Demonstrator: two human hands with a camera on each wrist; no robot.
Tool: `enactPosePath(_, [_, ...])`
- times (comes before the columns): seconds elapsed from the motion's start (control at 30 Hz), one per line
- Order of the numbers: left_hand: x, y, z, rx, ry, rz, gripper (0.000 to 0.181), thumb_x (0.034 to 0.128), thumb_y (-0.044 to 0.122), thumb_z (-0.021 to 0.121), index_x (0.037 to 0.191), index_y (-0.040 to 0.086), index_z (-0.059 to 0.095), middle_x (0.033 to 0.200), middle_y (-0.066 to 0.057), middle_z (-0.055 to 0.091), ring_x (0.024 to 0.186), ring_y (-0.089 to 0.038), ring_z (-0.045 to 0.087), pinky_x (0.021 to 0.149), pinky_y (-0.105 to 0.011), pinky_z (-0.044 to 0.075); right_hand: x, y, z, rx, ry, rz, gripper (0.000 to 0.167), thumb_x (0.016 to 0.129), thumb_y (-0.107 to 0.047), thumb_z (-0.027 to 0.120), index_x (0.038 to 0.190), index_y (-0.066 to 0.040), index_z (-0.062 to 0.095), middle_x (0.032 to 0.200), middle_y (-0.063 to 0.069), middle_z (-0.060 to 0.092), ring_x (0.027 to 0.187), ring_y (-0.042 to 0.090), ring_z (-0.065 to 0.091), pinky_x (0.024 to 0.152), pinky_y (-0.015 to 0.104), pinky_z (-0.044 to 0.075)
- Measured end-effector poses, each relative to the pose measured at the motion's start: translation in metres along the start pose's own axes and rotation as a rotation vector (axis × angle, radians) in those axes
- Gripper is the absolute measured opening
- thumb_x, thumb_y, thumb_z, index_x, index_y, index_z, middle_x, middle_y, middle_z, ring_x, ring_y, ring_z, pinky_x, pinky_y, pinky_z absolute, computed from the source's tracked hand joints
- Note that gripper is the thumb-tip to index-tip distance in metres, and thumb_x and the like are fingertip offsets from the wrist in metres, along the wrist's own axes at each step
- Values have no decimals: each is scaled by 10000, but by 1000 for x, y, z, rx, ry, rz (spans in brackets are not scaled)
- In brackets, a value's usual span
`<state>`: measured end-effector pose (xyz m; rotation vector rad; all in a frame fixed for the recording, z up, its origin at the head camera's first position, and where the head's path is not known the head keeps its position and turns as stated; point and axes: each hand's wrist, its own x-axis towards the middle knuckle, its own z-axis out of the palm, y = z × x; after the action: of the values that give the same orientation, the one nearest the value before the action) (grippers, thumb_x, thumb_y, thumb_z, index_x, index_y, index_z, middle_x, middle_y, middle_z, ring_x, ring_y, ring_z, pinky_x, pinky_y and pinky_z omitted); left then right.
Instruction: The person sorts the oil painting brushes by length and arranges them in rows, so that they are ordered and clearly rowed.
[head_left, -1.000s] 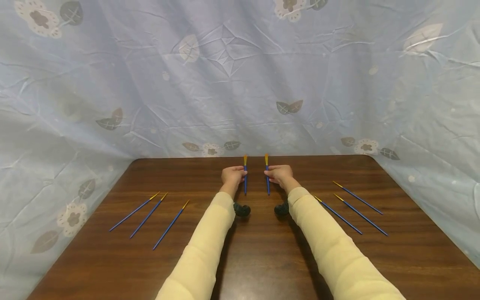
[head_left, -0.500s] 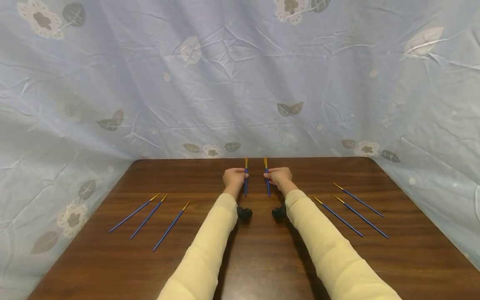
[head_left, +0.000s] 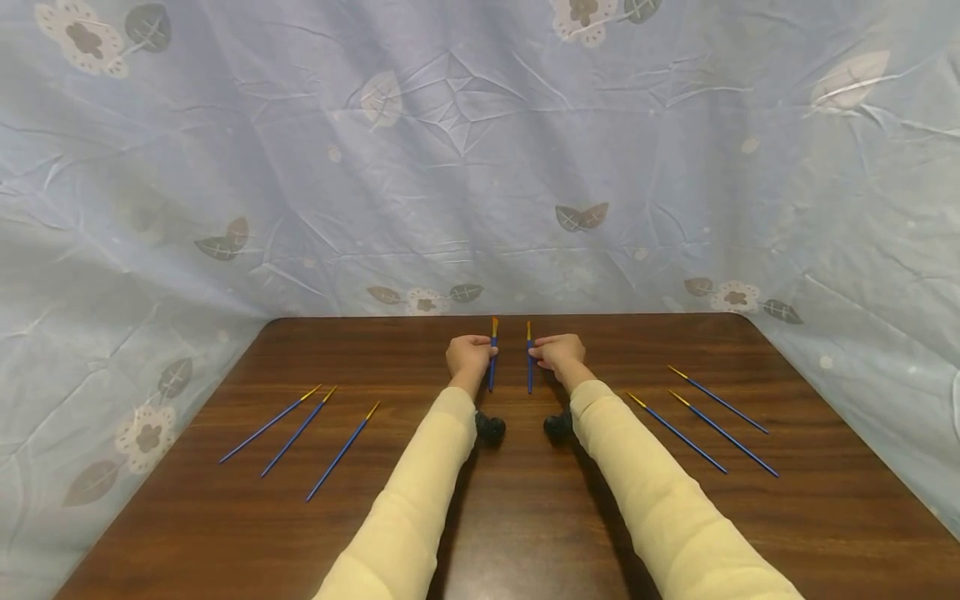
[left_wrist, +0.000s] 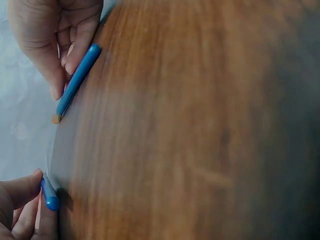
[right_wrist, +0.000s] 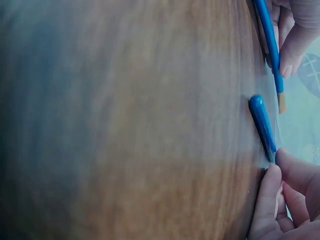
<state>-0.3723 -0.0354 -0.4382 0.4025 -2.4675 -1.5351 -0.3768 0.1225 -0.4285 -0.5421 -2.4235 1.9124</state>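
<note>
Near the table's far edge, my left hand (head_left: 468,357) pinches a blue paintbrush (head_left: 492,367) with a yellow tip, between thumb and fingers. Opposite it, my right hand (head_left: 562,354) pinches a second blue paintbrush (head_left: 530,375). Both brushes point away from me, side by side with a narrow gap between them. In the left wrist view, the blue handle end (left_wrist: 51,202) of the left brush sticks out from the fingertips. The right wrist view gives the right brush's handle (right_wrist: 261,117) beyond thumb and finger. Whether either brush touches the table is hard to tell.
On the left of the brown table (head_left: 502,533) lie three slanted paintbrushes, the innermost one (head_left: 341,454) closest to my left sleeve. Three more, including a middle brush (head_left: 723,431), lie on the right. A patterned pale cloth (head_left: 480,208) hangs behind the table.
The right brush has turned slightly, from tilted to nearly straight. The left brush's tip has shifted a little to the right. Both hands keep their hold; the brushes at the sides stay put.
</note>
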Motion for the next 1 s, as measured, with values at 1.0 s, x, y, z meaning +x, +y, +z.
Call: enactPosePath(1.0, [-3, -1, 1, -21, -28, 47, 134, 818, 77, 787, 948, 52, 770, 826, -67, 732, 601, -152, 660, 552, -251, 545, 3, 3, 0, -74, -53, -64, 208, 864, 31, 702, 1071, 23, 726, 1120, 171, 684, 964, 253, 667, 735, 269, 577])
